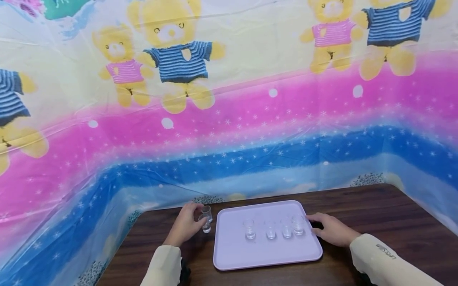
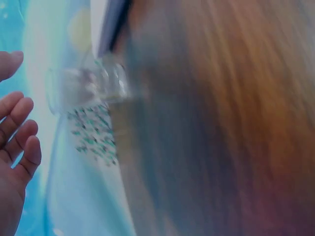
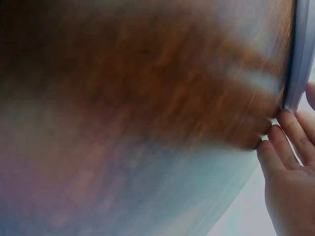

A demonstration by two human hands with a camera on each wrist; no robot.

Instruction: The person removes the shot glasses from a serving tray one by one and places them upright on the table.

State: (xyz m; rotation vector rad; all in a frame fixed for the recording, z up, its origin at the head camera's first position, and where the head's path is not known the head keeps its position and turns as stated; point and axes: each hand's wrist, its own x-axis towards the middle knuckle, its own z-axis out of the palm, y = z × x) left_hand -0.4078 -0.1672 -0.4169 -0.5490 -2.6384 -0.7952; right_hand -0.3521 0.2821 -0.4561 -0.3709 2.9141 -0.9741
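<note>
Two small clear glasses stand on the table left of the tray, a rear glass [image 1: 208,214] and a nearer glass [image 1: 206,227]. My left hand [image 1: 187,223] is beside them, thumb and fingers spread. In the left wrist view, a gap shows between the loosely bent fingers [image 2: 19,115] and a blurred clear glass [image 2: 91,88]. Several similar glasses, among them a left one [image 1: 250,232], stand on the lilac tray [image 1: 236,256]. At the tray's right rim is my right hand [image 1: 332,229], fingers extended and thumb apart. Whether its fingertips touch the rim is unclear.
The dark wooden table [image 1: 379,214] extends beyond both sides of the tray. Behind it hangs a sheet [image 1: 247,159] printed with bears and snowflakes, close along the table's back edge.
</note>
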